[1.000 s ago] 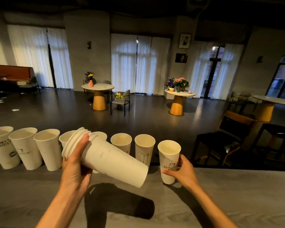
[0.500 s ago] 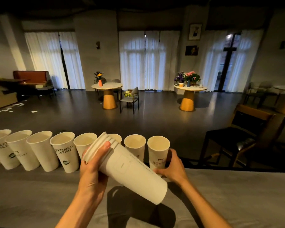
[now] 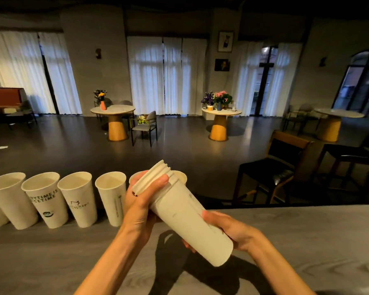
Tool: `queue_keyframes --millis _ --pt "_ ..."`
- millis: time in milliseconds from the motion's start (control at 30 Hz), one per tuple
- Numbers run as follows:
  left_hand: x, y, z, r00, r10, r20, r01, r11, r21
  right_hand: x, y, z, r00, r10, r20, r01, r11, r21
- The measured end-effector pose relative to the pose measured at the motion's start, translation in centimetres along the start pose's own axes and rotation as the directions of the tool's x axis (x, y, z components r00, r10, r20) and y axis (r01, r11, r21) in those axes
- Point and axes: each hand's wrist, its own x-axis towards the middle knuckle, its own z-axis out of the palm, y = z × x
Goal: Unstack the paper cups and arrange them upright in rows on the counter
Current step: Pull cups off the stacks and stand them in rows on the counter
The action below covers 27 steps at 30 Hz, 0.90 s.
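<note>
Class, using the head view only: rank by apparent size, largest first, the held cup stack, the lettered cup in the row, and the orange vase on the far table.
1. Cup stack, though nearness enlarges it.
2. Lettered cup.
3. Orange vase, small partly through distance.

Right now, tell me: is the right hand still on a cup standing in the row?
No, the right hand now grips the tilted stack of white paper cups.

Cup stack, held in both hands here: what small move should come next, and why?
Probably pull the outermost cup off: the right hand grips the cup stack near its base, the left hand holds the rim end, and the row of cups on the counter awaits another.
</note>
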Motion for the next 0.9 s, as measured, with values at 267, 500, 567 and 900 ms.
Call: queue_keyframes --millis 267,500,567,900 --pt "1.4 2.9 -1.4 0.97 0.092 -0.224 -0.136 0.973 -0.189 -0.7 3.5 -4.5 0.868 -0.244 -0.433 -0.049 0.826 -0.562" --pt "1.3 4.3 -2.8 0.967 -0.031 -0.251 -0.06 0.937 -0.343 4.1 5.7 -6.5 0.683 -0.27 -0.679 -0.037 0.915 -0.401" --pt "1.1 4.3 -3.0 0.967 -0.049 -0.251 -0.041 0.939 -0.341 5.5 5.7 -6.9 0.66 -0.299 -0.689 -0.006 0.915 -0.403" --pt "0.8 2.9 -2.4 0.97 0.093 -0.225 -0.113 0.99 -0.08 8.8 4.6 -7.3 0.564 -0.323 -0.76 -0.058 0.903 -0.426"
